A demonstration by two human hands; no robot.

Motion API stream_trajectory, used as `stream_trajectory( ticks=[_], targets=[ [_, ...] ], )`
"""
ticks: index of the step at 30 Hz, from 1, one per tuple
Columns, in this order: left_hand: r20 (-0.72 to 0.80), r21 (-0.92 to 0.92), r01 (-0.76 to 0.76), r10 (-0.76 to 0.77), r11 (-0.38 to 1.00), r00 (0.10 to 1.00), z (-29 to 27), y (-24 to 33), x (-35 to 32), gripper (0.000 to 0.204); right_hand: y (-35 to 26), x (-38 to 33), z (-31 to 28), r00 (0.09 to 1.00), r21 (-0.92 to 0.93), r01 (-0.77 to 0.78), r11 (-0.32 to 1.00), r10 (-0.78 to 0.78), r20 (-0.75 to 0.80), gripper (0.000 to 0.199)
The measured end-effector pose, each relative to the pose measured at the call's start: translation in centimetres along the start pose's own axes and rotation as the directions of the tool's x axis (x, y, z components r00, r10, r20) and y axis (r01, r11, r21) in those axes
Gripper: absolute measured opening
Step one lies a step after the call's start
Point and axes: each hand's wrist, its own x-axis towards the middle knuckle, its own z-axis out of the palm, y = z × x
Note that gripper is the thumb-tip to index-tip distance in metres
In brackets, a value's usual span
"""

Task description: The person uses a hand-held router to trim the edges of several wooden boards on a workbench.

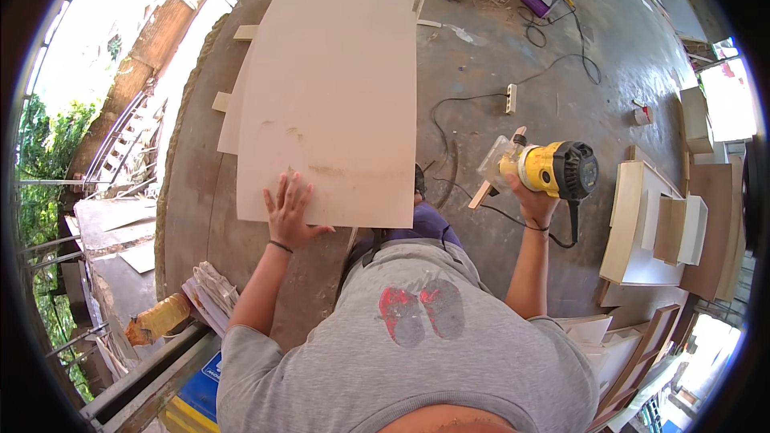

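Note:
A large pale board [337,96] lies in front of me, with dark smudges near its lower half. My left hand [288,210] rests flat on its near left part, fingers spread. Held off to the right, clear of the board, is a yellow and black trim router [553,170] with a clear plastic base and a wooden strip across it. My right hand [529,196] is wrapped round its body; some fingers are hidden behind the tool. The router's black cord hangs down beside my wrist.
Under the board, another panel [230,124] and wooden strips [220,102] stick out on the left. A white power strip [511,99] with black cables lies on the concrete floor. White box-like wooden pieces [654,224] stand at right. A yellow bottle [158,318] lies at lower left.

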Motion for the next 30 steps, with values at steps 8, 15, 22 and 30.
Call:
stream_trajectory(
  ticks=[8, 15, 22, 30],
  targets=[
    [0.161, -0.047, -0.026, 0.033, 0.999, 0.986, -0.9, -4.7, 8.1, 0.116, -1.9, 0.3, 3.1, 0.981, -0.078, -0.022, 0.997, 0.037, 0.190, 0.055],
    [0.148, -0.042, -0.105, 0.110, 0.994, 0.983, -0.2, -0.6, 9.6, 0.120, 0.6, 2.1, 11.5, 0.872, -0.122, 0.152, 0.981, -0.075, 0.485, 0.041],
    [0.081, -0.062, -0.141, 0.145, 0.988, 0.986, -0.2, -1.1, 10.4, 0.116, 3.9, 2.7, 16.2, 0.855, -0.035, 0.092, 0.995, -0.061, 0.514, 0.039],
    [0.096, -0.047, -0.135, 0.139, 0.990, 0.986, -0.1, -1.7, 12.1, 0.111, 2.5, 4.3, 17.3, 0.818, -0.119, 0.161, 0.980, -0.065, 0.572, 0.040]
  ],
)
